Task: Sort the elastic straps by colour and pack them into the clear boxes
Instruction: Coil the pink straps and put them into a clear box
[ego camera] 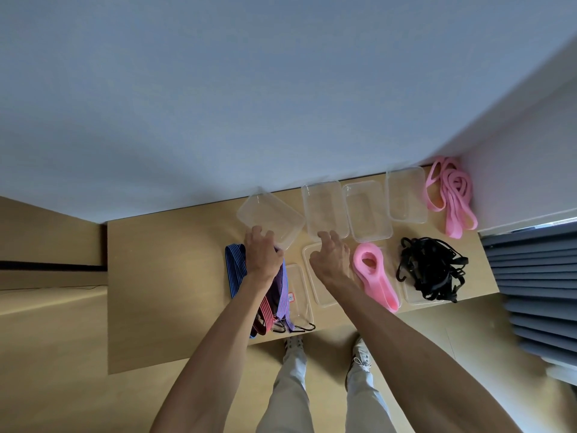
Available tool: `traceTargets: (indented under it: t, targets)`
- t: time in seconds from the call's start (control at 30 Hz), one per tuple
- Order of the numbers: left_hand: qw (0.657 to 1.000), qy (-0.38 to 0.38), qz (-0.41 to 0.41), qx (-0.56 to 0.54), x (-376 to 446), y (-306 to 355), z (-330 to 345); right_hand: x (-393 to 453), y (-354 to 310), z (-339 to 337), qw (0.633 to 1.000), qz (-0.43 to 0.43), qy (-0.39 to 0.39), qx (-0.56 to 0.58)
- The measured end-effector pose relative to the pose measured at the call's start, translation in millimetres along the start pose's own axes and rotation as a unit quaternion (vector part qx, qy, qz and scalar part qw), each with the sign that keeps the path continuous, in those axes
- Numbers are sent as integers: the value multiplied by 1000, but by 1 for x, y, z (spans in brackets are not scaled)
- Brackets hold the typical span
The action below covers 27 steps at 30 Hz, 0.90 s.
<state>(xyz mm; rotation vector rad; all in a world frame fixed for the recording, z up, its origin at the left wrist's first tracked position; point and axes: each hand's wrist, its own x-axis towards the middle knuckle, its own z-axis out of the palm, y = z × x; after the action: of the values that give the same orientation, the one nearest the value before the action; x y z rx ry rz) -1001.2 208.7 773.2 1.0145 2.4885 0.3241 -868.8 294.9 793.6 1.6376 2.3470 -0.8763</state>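
Pink straps point(374, 273) and black straps point(432, 268) flank the clear boxes point(368, 210). Left hand point(262, 253) grips one box's point(270, 215) rim; right hand's point(331, 256) grip is unclear.

From my remote seat, this looked like a plain room in a home or a small office rather than a workshop. I saw a light wooden table point(162, 276) pushed against a bare pale wall point(249, 104), with the same wall turning a corner at the right. A dark pleated curtain point(537, 292) hung at the right edge. The floor point(46, 370) was smooth and tan. The only goods laid out were household ones: clear plastic boxes point(368, 210) and loose elastic straps point(449, 192) on the tabletop. I could not tell the kind of room more exactly.
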Motion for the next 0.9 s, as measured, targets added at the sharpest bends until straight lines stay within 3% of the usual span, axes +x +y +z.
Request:
traceTargets:
  t: [0.43,0.53,0.73,0.8,0.9]
  targets:
    - [999,-4,-33,29,-9,12,8,-14,4,7,998,-44,26,44]
    - [999,-17,-15,37,-11,3,6,-21,0,23,994,-42,-43,94]
    - [997,-27,61,-39,-21,-13,2,-54,-7,65,940,-99,-315,81]
    - [995,-31,84,-47,-26,-17,4,-67,-11,79,932,-110,-330,105]
    - [994,-45,91,-37,-30,-23,7,-73,-10,84,955,-63,-251,148]
